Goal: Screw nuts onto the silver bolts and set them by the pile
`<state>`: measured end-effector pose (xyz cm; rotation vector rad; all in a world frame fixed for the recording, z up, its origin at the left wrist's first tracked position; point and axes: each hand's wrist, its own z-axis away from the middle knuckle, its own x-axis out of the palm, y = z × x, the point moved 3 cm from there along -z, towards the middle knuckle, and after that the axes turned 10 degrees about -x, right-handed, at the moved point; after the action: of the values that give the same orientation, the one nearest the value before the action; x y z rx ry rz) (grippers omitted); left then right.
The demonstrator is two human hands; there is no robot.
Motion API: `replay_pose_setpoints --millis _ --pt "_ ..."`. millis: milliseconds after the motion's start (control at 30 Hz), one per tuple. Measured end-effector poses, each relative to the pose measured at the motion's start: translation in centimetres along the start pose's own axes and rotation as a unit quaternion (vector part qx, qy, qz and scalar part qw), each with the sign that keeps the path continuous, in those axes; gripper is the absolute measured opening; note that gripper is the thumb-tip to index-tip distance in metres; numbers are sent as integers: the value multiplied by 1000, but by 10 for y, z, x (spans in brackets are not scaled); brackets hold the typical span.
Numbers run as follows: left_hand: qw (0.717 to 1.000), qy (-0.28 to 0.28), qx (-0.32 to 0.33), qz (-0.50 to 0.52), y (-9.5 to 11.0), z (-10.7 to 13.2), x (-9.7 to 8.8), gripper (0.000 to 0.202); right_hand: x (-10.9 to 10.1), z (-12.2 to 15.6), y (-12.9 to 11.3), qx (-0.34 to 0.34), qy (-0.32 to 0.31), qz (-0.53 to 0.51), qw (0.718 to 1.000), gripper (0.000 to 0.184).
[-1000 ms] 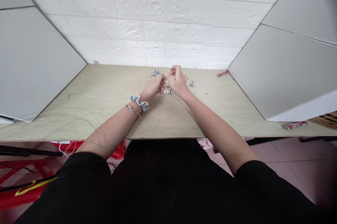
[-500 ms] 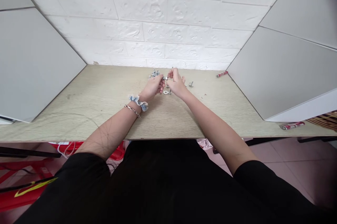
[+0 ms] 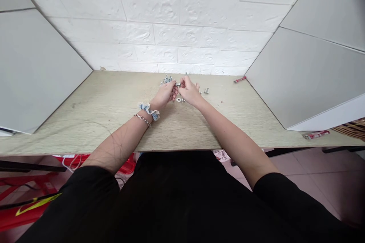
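Head view: I see left hand (image 3: 167, 94) and right hand (image 3: 190, 91) meeting at fingertips, both pinched on small metal fastener (image 3: 178, 84) held just above table (image 3: 114, 113); too small to tell bolt from nut. Washer (image 3: 179, 100) lies on table just below hands. Pile of bolts (image 3: 167, 80) just behind left hand. Loose bolt (image 3: 207, 91) near right hand. Red pen (image 3: 240, 80) well apart, by right panel. Scrunchie (image 3: 148, 110) and bracelet (image 3: 142, 119) on left wrist

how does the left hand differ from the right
The left hand wears a blue scrunchie and chain bracelet at the wrist; the right hand has a bare wrist. The left hand sits nearer the bolt pile than the right hand. Both pinch one small metal part.
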<state>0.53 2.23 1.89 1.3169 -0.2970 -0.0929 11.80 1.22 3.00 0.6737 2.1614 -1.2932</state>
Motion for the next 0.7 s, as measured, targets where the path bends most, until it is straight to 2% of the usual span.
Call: replay_pose_setpoints --millis 133,233,300,367,467,500,600,700 --pt "1000 -2 5 -8 -1 -1 0 39 -2 1 0 5 25 -2 1000 14" --pt "1000 -3 8 -7 -2 -1 -1 39 -1 1 1 9 -7 4 1000 39" --pt "1000 -6 3 -3 -2 -1 -1 39 1 1 2 1 -31 2 1000 47" --pt "1000 -4 0 1 -1 0 0 39 2 1 1 -7 -26 2 1000 39" --pt "1000 1 1 3 0 1 0 39 0 0 -1 -13 16 6 1000 10" --pt "1000 2 1 2 0 1 1 39 -1 0 -2 -13 29 6 999 9" --pt "1000 0 -1 -1 0 1 1 39 -2 0 -3 2 48 1 999 10" --pt "1000 -2 -3 -4 -1 0 0 39 -2 1 -1 12 20 -1 1000 34"
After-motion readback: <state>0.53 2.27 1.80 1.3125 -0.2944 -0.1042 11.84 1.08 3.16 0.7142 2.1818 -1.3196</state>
